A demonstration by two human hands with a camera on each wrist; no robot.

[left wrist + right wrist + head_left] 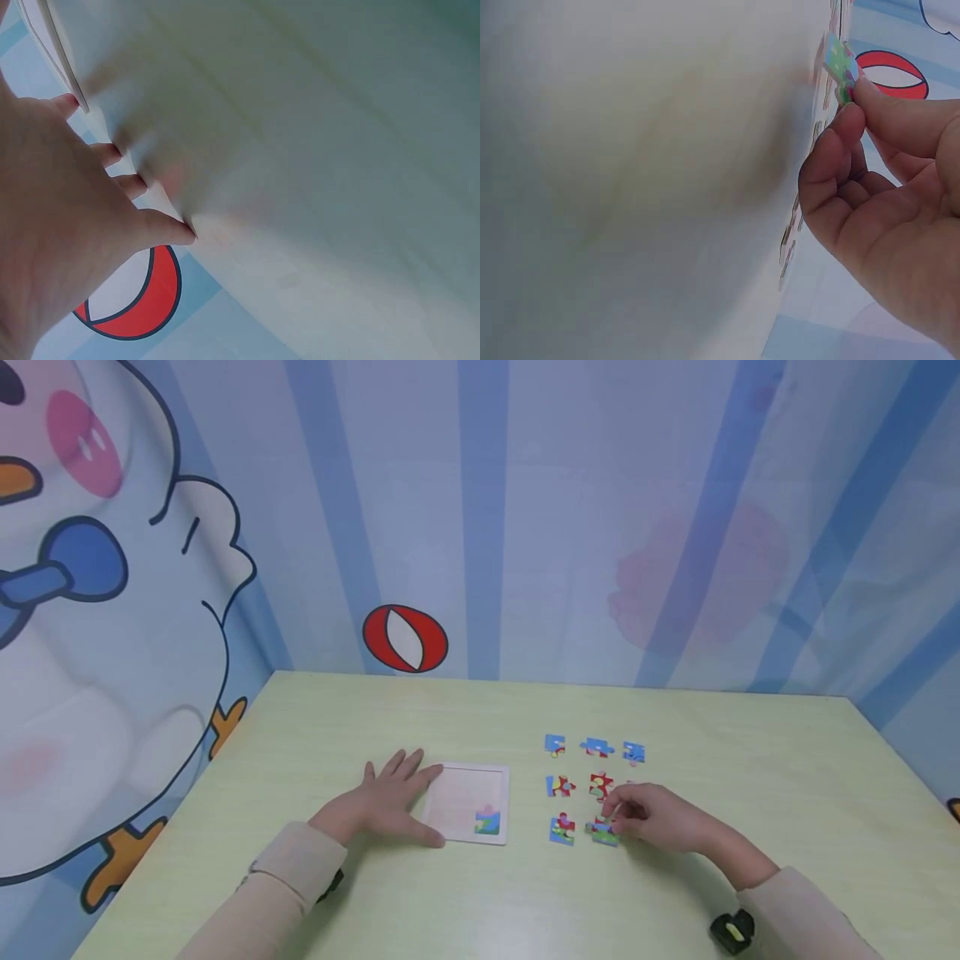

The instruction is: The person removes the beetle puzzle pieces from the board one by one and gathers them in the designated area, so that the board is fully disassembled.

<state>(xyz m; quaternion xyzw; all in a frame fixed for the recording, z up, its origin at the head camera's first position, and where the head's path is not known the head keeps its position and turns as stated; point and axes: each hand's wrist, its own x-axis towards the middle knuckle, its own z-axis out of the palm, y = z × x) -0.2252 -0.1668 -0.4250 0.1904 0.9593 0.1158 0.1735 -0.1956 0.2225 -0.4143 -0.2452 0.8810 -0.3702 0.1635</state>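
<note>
My left hand (388,803) lies with spread fingers at the left side of a square white puzzle tray (457,802), thumb and fingertip at its edge. In the tray's lower right corner sits one blue, green and pink jigsaw piece (487,821). My right hand (660,817) pinches a green and blue jigsaw piece (841,66) between thumb and forefinger, over the bottom row of loose pieces. Just above it in the head view is a red jigsaw piece (600,784), and to its left a red, blue and green piece (562,828). My right hand covers part of the middle row.
A top row holds three loose pieces, including a mostly blue one (597,747). A red and blue piece (559,786) lies at the left of the middle row. The pale wooden table (360,718) ends at a printed blue-striped cloth backdrop (555,568).
</note>
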